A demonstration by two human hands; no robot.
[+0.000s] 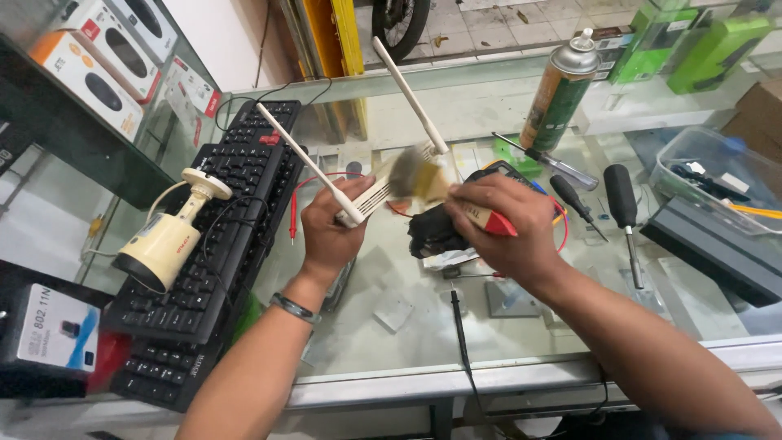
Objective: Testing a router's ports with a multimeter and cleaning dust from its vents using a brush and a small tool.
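Above the glass counter point(407, 326), left hand point(330, 232) grips a white router point(375, 191); right hand point(505, 224) clenches a brush point(419, 175).

Two black keyboards point(216, 236) and a cream security camera point(167, 240) lie left; a spray can point(562, 90) stands upper right, screwdrivers point(623, 208) beside it on the glass surface point(407, 326).

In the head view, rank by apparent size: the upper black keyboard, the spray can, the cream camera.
1. Upper black keyboard, clearly largest.
2 and 3. Cream camera and spray can look alike; the can lies farther away, so unranked.
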